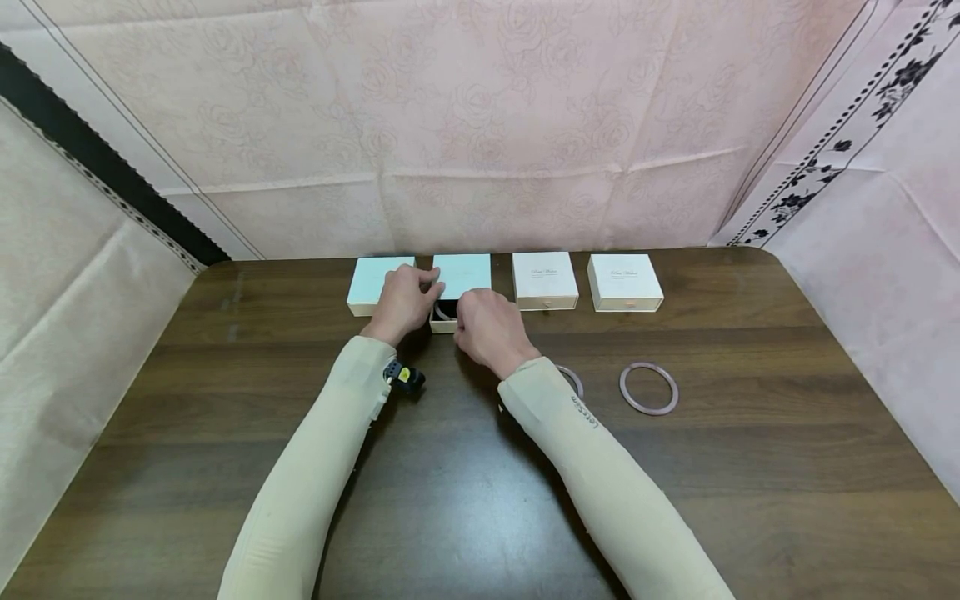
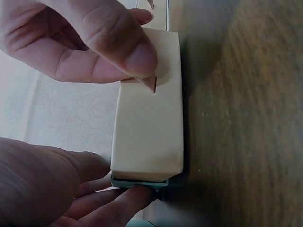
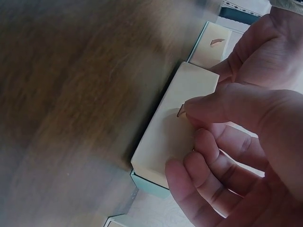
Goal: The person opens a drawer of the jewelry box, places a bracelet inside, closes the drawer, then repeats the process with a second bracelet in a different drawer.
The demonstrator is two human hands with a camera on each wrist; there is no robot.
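A teal drawer box (image 1: 462,271) near the table's back edge has its cream drawer (image 2: 149,127) partly out. Part of a pale bangle (image 1: 441,313) shows in the dark interior. My right hand (image 1: 491,329) pinches the small ribbon tab (image 3: 181,111) on the drawer's front between thumb and finger; its other fingers curl loosely beside it. At the box's left side my left hand (image 1: 405,302) holds the teal sleeve (image 2: 142,183), with the thumb near the top edge and fingers against the side.
Another teal box (image 1: 371,279) stands to the left, partly behind my left hand. Two white boxes (image 1: 545,275), (image 1: 624,277) with printed lids line up to the right. A lilac bangle (image 1: 649,411) lies on the table (image 1: 750,433); a second bangle (image 1: 576,380) is partly hidden by my right forearm.
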